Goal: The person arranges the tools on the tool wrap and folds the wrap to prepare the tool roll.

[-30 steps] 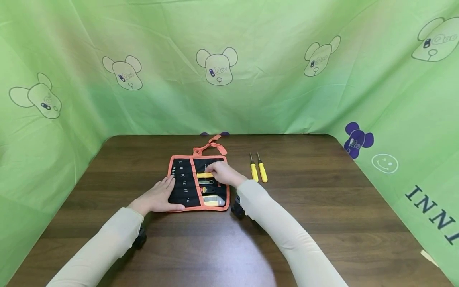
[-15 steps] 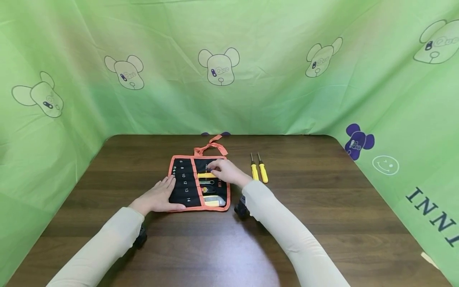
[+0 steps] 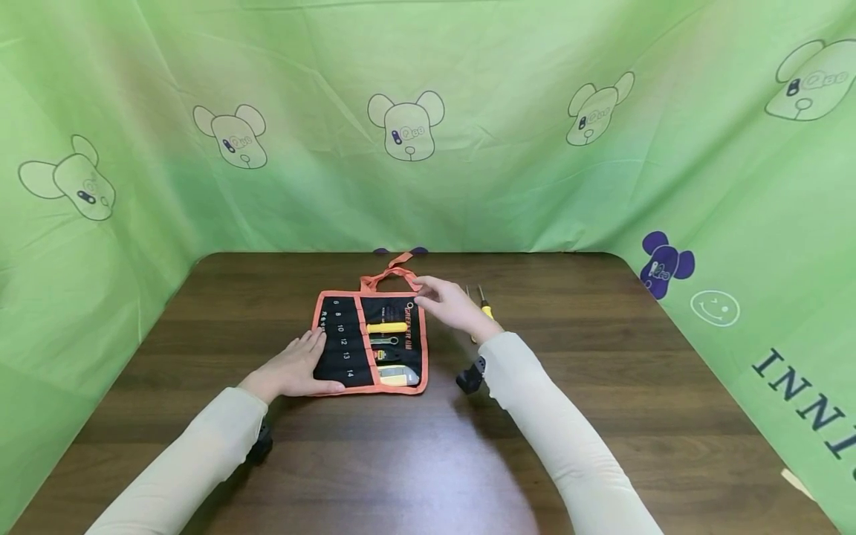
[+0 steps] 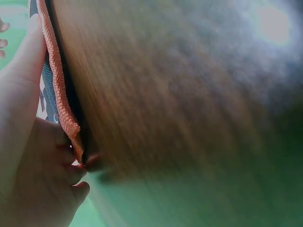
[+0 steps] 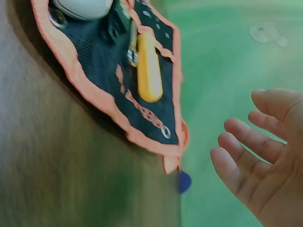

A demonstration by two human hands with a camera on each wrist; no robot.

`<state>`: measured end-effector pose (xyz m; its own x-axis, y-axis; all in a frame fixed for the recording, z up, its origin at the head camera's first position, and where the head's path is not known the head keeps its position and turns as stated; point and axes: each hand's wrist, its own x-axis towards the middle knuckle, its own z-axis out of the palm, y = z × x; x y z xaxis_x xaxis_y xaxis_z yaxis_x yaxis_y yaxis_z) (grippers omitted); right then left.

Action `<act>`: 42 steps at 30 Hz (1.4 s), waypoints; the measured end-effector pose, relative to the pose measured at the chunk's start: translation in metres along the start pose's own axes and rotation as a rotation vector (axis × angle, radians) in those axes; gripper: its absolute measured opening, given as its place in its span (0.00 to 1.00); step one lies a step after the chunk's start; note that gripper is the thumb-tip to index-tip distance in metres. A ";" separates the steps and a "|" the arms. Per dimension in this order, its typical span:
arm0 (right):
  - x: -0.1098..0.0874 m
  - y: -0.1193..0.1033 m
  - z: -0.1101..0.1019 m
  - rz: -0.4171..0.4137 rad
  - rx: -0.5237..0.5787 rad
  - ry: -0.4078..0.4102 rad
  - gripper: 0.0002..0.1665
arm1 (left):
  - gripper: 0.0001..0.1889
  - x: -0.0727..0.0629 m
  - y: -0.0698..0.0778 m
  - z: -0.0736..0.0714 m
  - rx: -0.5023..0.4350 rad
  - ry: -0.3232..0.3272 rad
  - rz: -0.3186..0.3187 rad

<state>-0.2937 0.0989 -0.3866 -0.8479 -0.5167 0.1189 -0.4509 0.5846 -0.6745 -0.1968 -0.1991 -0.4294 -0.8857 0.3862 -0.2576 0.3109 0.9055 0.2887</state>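
Where the green printed cloth (image 3: 408,200) ends, the brown wood-grain surface (image 3: 428,446) begins, and my two pale sleeves (image 3: 180,468) reach in over it. The black tool pouch (image 3: 394,308) with orange edging lies spread flat on the surface, left of centre, its pockets facing up.

Left hand (image 3: 294,365): resting on the pouch's left side, fingers extended, thumb out along the lower edge; nothing gripped. Right hand (image 3: 455,303): near the upper right corner of the pouch; the right wrist view shows a gap between them, the fingers loosely spread and slightly bent, the palm bare.

An orange ribbon (image 3: 386,279) trails from the pouch's far edge in a loose loop. Right of the pouch, near my right wrist, lie two screwdrivers (image 3: 487,307), side by side; one yellow handle shows in part, the rest being mostly covered by my arm.

In the pockets, nearest me first: a grey and yellow utility knife (image 3: 399,377), a dark tool (image 3: 389,356) with a yellow label, type unclear, a small wrench (image 3: 386,341), and a yellow handle (image 3: 388,327) pointing right. Smallest: white numerals (image 3: 344,342) printed down the pocket panel.
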 end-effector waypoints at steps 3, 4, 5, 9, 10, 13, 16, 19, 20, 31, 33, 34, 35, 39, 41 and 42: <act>-0.003 0.003 -0.008 0.006 0.012 0.029 0.24 | 0.58 0.000 0.000 0.000 -0.001 0.000 -0.001; -0.004 0.004 -0.011 0.006 0.015 0.036 0.24 | 0.58 -0.001 0.000 0.000 -0.001 0.001 -0.002; -0.006 0.005 -0.013 0.005 0.018 0.043 0.24 | 0.58 -0.001 0.001 0.000 -0.001 0.001 -0.001; -0.011 0.007 -0.022 0.008 0.033 0.063 0.25 | 0.58 -0.001 0.001 -0.001 -0.002 0.004 0.000; -0.012 0.009 -0.023 0.005 0.032 0.069 0.25 | 0.58 -0.001 0.001 -0.001 -0.001 0.004 0.000; -0.015 0.014 -0.027 0.015 0.040 0.085 0.25 | 0.58 -0.001 0.002 -0.001 0.000 0.005 0.000; -0.018 0.020 -0.029 0.033 0.051 0.102 0.24 | 0.58 -0.002 0.002 -0.001 0.001 0.005 -0.001; -0.021 0.025 -0.033 0.055 0.069 0.113 0.25 | 0.58 -0.002 0.002 -0.001 -0.001 0.004 0.000; -0.023 0.027 -0.034 0.064 0.074 0.117 0.25 | 0.58 -0.002 0.002 -0.001 -0.002 0.004 0.001; -0.036 0.048 -0.041 0.140 0.090 0.161 0.26 | 0.57 -0.003 0.000 0.001 -0.001 0.016 0.031; -0.039 0.053 -0.041 0.146 0.082 0.168 0.26 | 0.57 -0.003 0.001 0.001 0.000 0.017 0.030; -0.040 0.055 -0.042 0.151 0.081 0.172 0.26 | 0.57 -0.003 0.000 0.001 0.000 0.017 0.030; -0.041 0.058 -0.042 0.153 0.076 0.174 0.27 | 0.57 -0.003 0.000 0.001 -0.001 0.018 0.029; -0.046 0.066 -0.044 0.171 0.069 0.189 0.27 | 0.57 -0.003 0.000 0.000 -0.001 0.015 0.026; -0.049 0.071 -0.045 0.182 0.076 0.190 0.28 | 0.57 -0.002 0.000 0.000 0.000 0.014 0.025; -0.050 0.073 -0.045 0.189 0.078 0.188 0.28 | 0.57 -0.002 -0.001 0.000 0.001 0.014 0.025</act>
<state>-0.2965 0.1952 -0.4088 -0.9552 -0.2733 0.1139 -0.2629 0.6059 -0.7509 -0.1948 -0.2005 -0.4294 -0.8824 0.4061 -0.2378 0.3329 0.8958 0.2943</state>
